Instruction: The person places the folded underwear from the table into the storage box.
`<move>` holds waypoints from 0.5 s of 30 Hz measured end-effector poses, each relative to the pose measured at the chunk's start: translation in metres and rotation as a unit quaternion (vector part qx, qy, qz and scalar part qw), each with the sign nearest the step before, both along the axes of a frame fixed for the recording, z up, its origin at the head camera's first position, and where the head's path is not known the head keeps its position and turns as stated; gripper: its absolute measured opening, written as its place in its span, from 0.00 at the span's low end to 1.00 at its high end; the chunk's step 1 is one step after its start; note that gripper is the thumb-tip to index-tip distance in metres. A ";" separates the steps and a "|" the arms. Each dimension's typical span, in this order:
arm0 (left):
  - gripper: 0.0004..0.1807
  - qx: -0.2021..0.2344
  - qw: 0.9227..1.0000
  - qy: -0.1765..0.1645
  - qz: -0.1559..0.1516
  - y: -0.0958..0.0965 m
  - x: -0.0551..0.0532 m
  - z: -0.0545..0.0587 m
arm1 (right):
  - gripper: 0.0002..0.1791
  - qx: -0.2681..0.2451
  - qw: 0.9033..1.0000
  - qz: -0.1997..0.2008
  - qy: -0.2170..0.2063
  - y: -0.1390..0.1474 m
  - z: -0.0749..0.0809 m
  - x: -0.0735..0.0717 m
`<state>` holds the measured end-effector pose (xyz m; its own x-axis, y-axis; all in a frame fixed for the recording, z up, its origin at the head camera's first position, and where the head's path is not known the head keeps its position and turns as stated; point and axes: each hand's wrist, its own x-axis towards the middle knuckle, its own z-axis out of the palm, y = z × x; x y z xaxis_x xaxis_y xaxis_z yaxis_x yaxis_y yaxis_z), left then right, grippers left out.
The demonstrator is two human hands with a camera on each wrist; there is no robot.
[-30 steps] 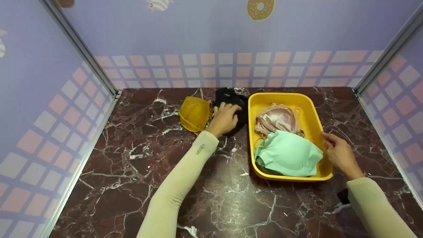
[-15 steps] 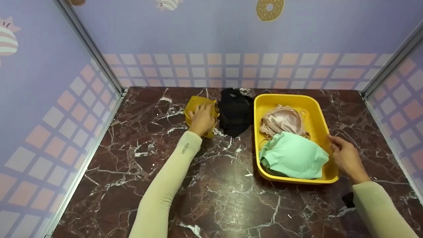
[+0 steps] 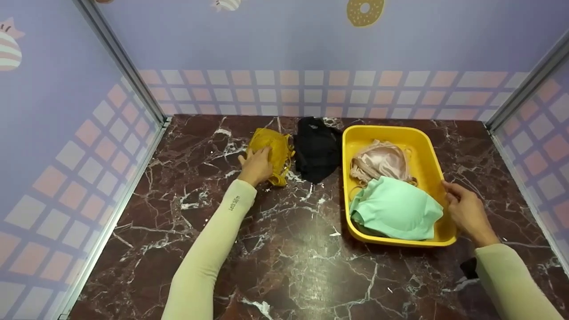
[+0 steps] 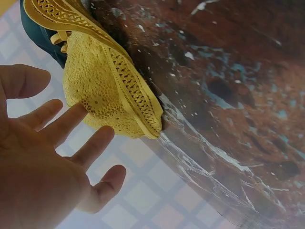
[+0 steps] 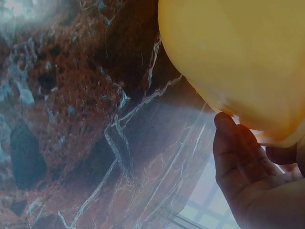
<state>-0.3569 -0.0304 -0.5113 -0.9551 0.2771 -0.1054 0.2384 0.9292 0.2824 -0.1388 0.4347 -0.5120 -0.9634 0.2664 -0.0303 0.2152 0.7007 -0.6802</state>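
A mustard-yellow lace bra (image 3: 278, 153) lies crumpled on the dark marbled surface, left of a black garment (image 3: 318, 153). My left hand (image 3: 256, 169) reaches over the lace bra's near left part with its fingers spread. In the left wrist view, those fingers (image 4: 78, 117) overlap the bra's lace cup and none curl round it. At the far right, my right hand (image 3: 470, 215) holds the side rim of a yellow plastic tray (image 3: 437, 164). Seen from the right wrist, fingers (image 5: 226, 143) lie under the tray's rim, and part of the grip is hidden.
Inside the tray lie a pale pink satin bra (image 3: 382, 162) and, nearer me, a mint-green bra (image 3: 398, 209). The black garment sits close against the tray's left side. Patterned lilac walls (image 3: 306, 40) enclose the back and both sides.
My left hand has moved left from the black garment onto the mustard lace bra, then slightly further left across it. The right hand stays at the tray; the head view has shifted slightly.
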 end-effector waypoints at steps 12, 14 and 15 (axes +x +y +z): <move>0.28 0.020 0.997 0.072 -0.015 0.000 -0.010 -0.002 | 0.24 0.012 1.000 -0.009 0.005 0.002 -0.002 -0.001; 0.29 0.023 0.996 0.081 -0.022 0.000 -0.014 -0.002 | 0.23 0.013 1.000 -0.008 0.008 0.000 -0.002 -0.002; 0.30 0.021 0.996 0.081 -0.024 0.000 -0.015 -0.002 | 0.23 0.012 1.000 -0.007 0.008 -0.001 -0.002 -0.003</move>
<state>-0.3718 -0.0308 -0.5129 -0.9445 0.3229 0.0613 0.3270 0.9042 0.2748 -0.1414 0.4342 -0.5143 -0.9601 0.2797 -0.0075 0.2132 0.7142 -0.6667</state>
